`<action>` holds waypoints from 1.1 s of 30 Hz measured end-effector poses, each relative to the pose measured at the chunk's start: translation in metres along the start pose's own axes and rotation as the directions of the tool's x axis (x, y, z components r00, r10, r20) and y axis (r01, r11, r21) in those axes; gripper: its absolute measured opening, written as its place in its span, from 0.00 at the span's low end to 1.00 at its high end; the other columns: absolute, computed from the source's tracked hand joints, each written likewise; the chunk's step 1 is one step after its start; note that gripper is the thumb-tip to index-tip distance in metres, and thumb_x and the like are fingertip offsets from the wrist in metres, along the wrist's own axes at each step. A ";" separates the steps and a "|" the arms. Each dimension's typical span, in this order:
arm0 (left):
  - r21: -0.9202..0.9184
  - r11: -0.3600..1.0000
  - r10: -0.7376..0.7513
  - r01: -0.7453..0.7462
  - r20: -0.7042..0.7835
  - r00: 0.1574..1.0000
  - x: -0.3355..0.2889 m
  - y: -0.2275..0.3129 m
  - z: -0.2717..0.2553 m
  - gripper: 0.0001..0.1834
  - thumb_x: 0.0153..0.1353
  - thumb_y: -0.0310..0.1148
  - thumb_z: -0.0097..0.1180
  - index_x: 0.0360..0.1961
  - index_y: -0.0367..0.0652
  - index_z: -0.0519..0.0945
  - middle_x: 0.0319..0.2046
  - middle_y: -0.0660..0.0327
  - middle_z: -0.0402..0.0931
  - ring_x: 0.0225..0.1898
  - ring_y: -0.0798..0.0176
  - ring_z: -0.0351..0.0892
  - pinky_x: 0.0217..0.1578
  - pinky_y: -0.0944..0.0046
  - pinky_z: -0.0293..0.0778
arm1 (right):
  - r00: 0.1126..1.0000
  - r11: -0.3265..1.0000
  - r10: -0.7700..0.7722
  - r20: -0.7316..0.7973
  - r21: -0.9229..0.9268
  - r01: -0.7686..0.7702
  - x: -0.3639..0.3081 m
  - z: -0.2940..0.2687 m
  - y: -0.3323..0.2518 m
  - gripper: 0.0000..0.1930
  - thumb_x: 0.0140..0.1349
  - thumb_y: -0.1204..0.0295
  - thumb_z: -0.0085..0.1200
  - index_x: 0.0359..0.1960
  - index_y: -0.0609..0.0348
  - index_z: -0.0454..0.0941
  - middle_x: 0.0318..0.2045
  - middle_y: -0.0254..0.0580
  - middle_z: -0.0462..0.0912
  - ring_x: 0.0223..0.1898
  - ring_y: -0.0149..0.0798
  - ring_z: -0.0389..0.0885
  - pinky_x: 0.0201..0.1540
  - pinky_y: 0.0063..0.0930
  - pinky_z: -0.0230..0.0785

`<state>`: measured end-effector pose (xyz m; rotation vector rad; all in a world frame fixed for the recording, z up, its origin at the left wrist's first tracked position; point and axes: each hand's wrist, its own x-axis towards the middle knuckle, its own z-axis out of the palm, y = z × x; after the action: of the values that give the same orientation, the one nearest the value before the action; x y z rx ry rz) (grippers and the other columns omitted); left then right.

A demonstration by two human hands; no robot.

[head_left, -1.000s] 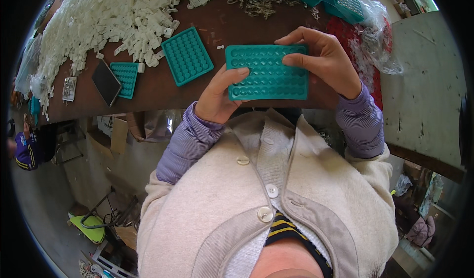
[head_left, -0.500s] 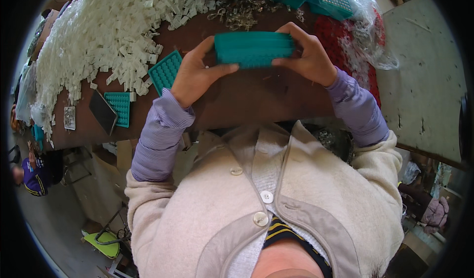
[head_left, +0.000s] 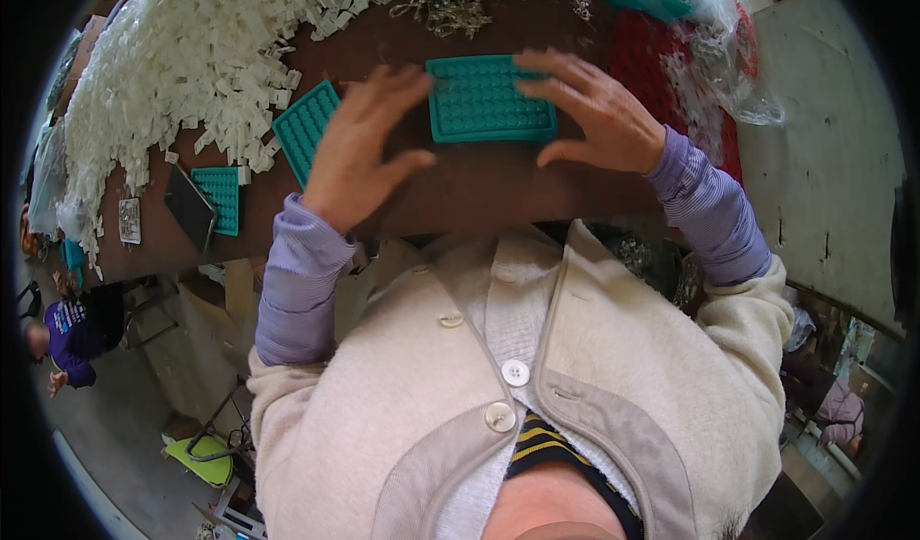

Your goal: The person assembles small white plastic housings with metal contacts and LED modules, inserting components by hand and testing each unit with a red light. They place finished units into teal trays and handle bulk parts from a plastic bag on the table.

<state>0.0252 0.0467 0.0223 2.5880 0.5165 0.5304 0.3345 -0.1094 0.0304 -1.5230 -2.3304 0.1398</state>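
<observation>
A green tray with rows of small pockets [head_left: 492,99] lies flat on the brown tabletop [head_left: 460,190], between my two hands. My left hand [head_left: 359,147] is blurred at the fingertips, with its thumb and fingers apart and nothing in it. Just left of that hand, partly hidden by it, a second green tray [head_left: 305,130] rests at an angle. My right hand [head_left: 604,114] hovers at the flat tray's right end, fingers spread. Its fingertips overlap the tray's upper right corner; whether they touch it I cannot tell.
A big heap of small white pieces [head_left: 182,70] covers the table's left. Near the left front edge are a dark flat panel [head_left: 191,207], another green tray [head_left: 222,195] and a small card [head_left: 129,221]. Tangled metal parts [head_left: 460,1] and clear plastic [head_left: 719,51] lie at the back.
Both hands have let go of the green tray, which was held tilted on edge and now lies flat. My fingers have opened and drawn away from its ends.
</observation>
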 end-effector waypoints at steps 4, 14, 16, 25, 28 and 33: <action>0.209 0.940 -0.214 0.270 -0.258 0.942 -0.047 -0.008 -0.006 0.31 0.63 0.39 0.70 0.67 0.48 0.78 0.69 0.55 0.73 0.73 0.43 0.67 0.73 0.42 0.60 | 0.992 0.990 0.115 -0.048 -0.080 -0.119 0.019 0.004 -0.004 0.53 0.48 0.52 0.78 0.76 0.50 0.64 0.72 0.56 0.67 0.71 0.62 0.68 0.72 0.54 0.65; 0.395 0.863 -0.209 0.315 -0.289 0.934 -0.098 0.024 0.012 0.20 0.65 0.44 0.67 0.56 0.49 0.86 0.56 0.62 0.82 0.53 0.53 0.80 0.54 0.53 0.72 | 0.979 0.984 0.179 -0.101 0.036 -0.176 0.035 -0.008 -0.008 0.46 0.56 0.54 0.74 0.75 0.50 0.66 0.59 0.54 0.76 0.61 0.55 0.77 0.64 0.46 0.72; 0.333 0.879 -0.233 0.341 -0.323 0.917 -0.095 0.017 0.009 0.19 0.67 0.40 0.65 0.57 0.49 0.85 0.52 0.62 0.82 0.51 0.55 0.80 0.51 0.54 0.73 | 0.957 0.971 0.238 -0.168 0.057 -0.232 0.035 -0.012 -0.016 0.43 0.60 0.51 0.70 0.74 0.53 0.68 0.56 0.54 0.78 0.59 0.54 0.79 0.63 0.46 0.73; -0.021 0.884 -0.415 0.468 -0.496 0.763 -0.110 -0.013 -0.006 0.19 0.74 0.31 0.55 0.64 0.49 0.79 0.51 0.54 0.81 0.50 0.44 0.83 0.47 0.50 0.79 | 0.902 -0.230 0.400 0.162 0.971 -0.073 0.054 -0.003 -0.090 0.26 0.81 0.55 0.46 0.66 0.67 0.73 0.57 0.48 0.82 0.56 0.46 0.85 0.60 0.38 0.77; -0.152 0.841 -0.520 0.519 -0.491 0.699 -0.118 -0.014 -0.010 0.19 0.75 0.31 0.51 0.65 0.48 0.78 0.50 0.52 0.82 0.48 0.43 0.84 0.46 0.49 0.80 | 0.882 0.169 0.461 0.098 0.966 -0.196 0.090 0.024 -0.122 0.24 0.78 0.57 0.51 0.63 0.66 0.74 0.56 0.51 0.82 0.55 0.50 0.85 0.58 0.39 0.77; -0.404 0.681 -0.730 0.611 -0.302 0.613 -0.125 -0.013 -0.012 0.20 0.75 0.34 0.52 0.64 0.40 0.77 0.46 0.48 0.83 0.46 0.43 0.85 0.45 0.49 0.80 | 0.945 0.945 0.236 -0.227 -0.172 -0.278 0.123 0.087 -0.191 0.31 0.67 0.50 0.62 0.62 0.62 0.78 0.48 0.58 0.79 0.48 0.54 0.79 0.50 0.44 0.75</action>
<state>-0.0909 0.0065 -0.0088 1.7845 1.4108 0.8358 0.0944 -0.0685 0.0299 -1.8440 -2.0276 -0.1875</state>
